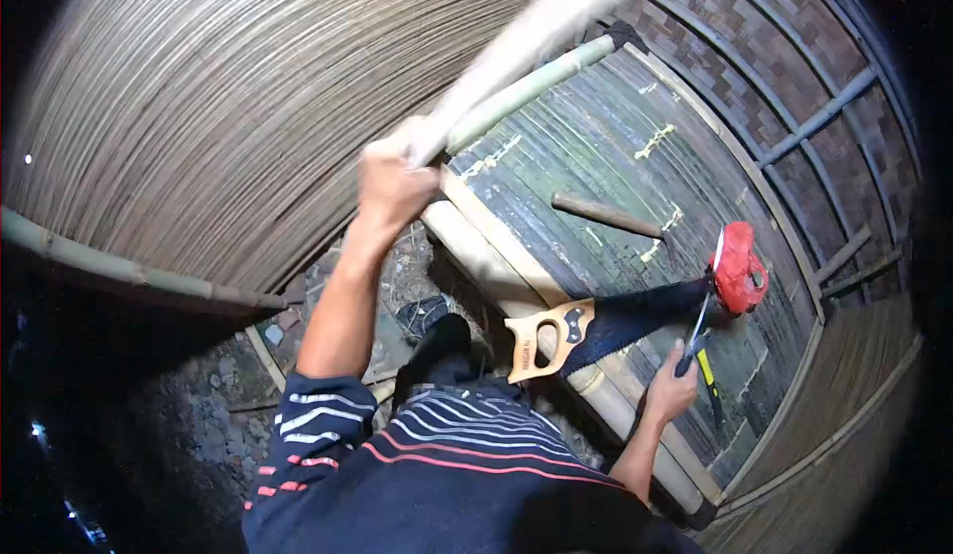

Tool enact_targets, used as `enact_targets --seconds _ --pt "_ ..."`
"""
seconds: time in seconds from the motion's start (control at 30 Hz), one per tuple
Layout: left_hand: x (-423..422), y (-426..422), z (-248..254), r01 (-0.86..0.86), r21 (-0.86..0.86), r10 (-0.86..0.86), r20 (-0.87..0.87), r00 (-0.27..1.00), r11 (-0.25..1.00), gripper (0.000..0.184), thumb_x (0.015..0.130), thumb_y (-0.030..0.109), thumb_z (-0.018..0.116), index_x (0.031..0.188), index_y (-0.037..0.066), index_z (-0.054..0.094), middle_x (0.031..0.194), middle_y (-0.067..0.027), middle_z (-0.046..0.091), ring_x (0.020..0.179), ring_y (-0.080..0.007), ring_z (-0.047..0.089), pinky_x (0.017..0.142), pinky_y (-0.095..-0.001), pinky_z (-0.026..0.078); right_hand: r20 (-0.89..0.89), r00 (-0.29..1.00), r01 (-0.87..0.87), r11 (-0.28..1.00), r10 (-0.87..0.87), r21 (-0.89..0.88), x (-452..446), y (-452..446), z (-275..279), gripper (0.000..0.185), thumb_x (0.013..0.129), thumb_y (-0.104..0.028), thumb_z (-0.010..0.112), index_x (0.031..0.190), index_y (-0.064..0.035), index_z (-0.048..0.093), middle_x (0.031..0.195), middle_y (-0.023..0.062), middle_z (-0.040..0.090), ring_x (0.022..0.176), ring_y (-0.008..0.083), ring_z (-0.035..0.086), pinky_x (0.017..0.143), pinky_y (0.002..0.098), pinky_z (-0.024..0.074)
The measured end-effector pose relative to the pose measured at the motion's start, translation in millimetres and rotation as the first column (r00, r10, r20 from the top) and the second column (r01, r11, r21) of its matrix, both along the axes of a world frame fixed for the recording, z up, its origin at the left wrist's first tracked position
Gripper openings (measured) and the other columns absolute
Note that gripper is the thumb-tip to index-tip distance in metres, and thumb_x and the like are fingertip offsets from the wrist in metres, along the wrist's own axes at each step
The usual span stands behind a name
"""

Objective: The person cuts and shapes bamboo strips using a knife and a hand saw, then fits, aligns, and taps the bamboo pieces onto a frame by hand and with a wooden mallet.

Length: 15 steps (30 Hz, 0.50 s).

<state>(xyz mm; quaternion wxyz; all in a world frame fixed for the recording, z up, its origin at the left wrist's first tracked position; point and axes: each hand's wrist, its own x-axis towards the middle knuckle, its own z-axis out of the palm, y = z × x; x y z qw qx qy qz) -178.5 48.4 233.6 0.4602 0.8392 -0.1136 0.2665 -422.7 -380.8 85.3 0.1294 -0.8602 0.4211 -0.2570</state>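
Note:
My left hand (397,182) is wrapped round the lower end of a pale pole (516,48), which slants up to the right and is blurred. On the right, my right hand (673,390) grips the dark handle of a knife (707,301), its thin blade pointing up past a red plastic bag (739,268). A handsaw (571,334) with a wooden handle lies between my hands, its dark blade reaching toward the bag. Beside my right hand is a yellow and black tool (707,373). Farther back rests a hammer (611,214) with a wooden handle.
The tools lie on a slatted bamboo platform (566,152) edged with thick bamboo poles. A curved wall of thin strips (248,87) stands at the left, and a woven wall (784,68) with bamboo bars at the right. Stony ground (218,415) shows below left.

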Motion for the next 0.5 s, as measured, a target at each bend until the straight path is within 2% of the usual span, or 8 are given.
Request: enact_targets --seconds 0.03,0.07,0.1,0.17,0.23,0.33,0.43,0.5 --pt "10.9 -6.3 -12.7 0.091 0.121 -0.092 0.003 0.996 0.988 0.025 0.075 0.010 0.071 0.099 0.006 0.069 0.076 -0.0189 0.068 0.067 -0.0351 0.067 0.066 -0.0384 0.055 -0.055 0.996 0.067 0.998 -0.068 -0.011 -7.5 -0.9 4.8 0.069 0.095 -0.063 0.062 0.096 0.0048 0.072 0.090 0.0301 0.072 0.085 0.0501 0.069 0.075 0.0567 0.0516" --pt "7.3 -28.7 -4.7 0.072 0.183 -0.077 0.016 0.997 0.981 0.020 0.073 0.011 0.071 0.091 0.006 0.066 0.076 -0.0189 0.068 0.068 -0.0401 0.067 0.065 -0.0428 0.055 -0.106 0.985 0.136 0.990 -0.137 -0.025 -12.7 0.1 10.7 0.072 0.095 -0.066 0.060 0.092 0.0051 0.072 0.089 0.0293 0.072 0.084 0.0502 0.069 0.073 0.0576 0.0516" --pt "17.7 -43.0 -15.1 0.129 0.195 -0.150 0.097 0.984 0.972 0.017 0.072 0.012 0.071 0.086 0.008 0.062 0.076 -0.0193 0.067 0.070 -0.0400 0.068 0.064 -0.0485 0.054 -0.105 0.986 0.129 0.991 -0.132 -0.038 -17.1 -1.8 9.0 0.072 0.095 -0.066 0.060 0.092 0.0051 0.072 0.089 0.0293 0.072 0.084 0.0502 0.069 0.073 0.0576 0.0516" --pt "31.6 -68.9 -29.5 0.196 0.363 -0.230 0.052 0.972 0.911 0.021 0.072 0.018 0.072 0.087 0.010 0.059 0.076 -0.0160 0.067 0.072 -0.0394 0.069 0.065 -0.0514 0.054 -0.212 0.911 0.349 0.935 -0.353 -0.055 -28.9 -6.8 -7.0 0.076 0.094 -0.070 0.058 0.085 0.0048 0.071 0.085 0.0283 0.072 0.080 0.0495 0.069 0.071 0.0591 0.0513" --pt "47.3 -89.8 -47.9 0.321 0.443 -0.368 0.024 0.929 0.837 0.021 0.071 0.018 0.072 0.087 0.010 0.060 0.073 -0.0146 0.068 0.070 -0.0387 0.070 0.063 -0.0527 0.055 -0.251 0.881 0.391 0.916 -0.401 -0.090 -39.4 -16.9 -32.0 0.077 0.093 -0.071 0.058 0.086 0.0041 0.071 0.084 0.0279 0.072 0.080 0.0496 0.069 0.071 0.0594 0.0510" --pt "66.5 -117.4 -68.7 0.460 0.485 -0.498 -0.056 0.865 0.744 0.022 0.072 0.019 0.074 0.089 0.011 0.063 0.075 -0.0119 0.069 0.073 -0.0344 0.071 0.064 -0.0489 0.056 -0.235 0.858 0.445 0.890 -0.456 -0.102 -52.9 -14.7 -54.2 0.080 0.089 -0.075 0.059 0.088 0.0035 0.073 0.084 0.0291 0.072 0.079 0.0502 0.069 0.071 0.0603 0.0512" --pt "80.4 -137.6 -82.3 0.494 0.439 -0.496 -0.120 0.860 0.750 0.027 0.072 0.022 0.076 0.093 0.009 0.065 0.073 -0.0146 0.068 0.073 -0.0372 0.071 0.065 -0.0510 0.056 -0.373 0.796 0.460 0.877 -0.477 -0.138 -41.5 -1.3 -39.9 0.081 0.088 -0.076 0.059 0.098 0.0028 0.074 0.097 0.0297 0.073 0.090 0.0466 0.070 0.077 0.0587 0.0515" --pt "90.8 -140.7 -61.9 0.527 0.385 -0.505 -0.167 0.847 0.758 0.037 0.075 0.032 0.081 0.096 0.006 0.066 0.073 -0.0177 0.068 0.073 -0.0385 0.071 0.065 -0.0512 0.058 -0.350 0.740 0.426 0.803 -0.575 -0.417 -4.2 30.9 -5.1 0.079 0.091 -0.072 0.061 0.116 0.0016 0.071 0.110 0.0300 0.071 0.102 0.0411 0.070 0.088 0.0514 0.0528"
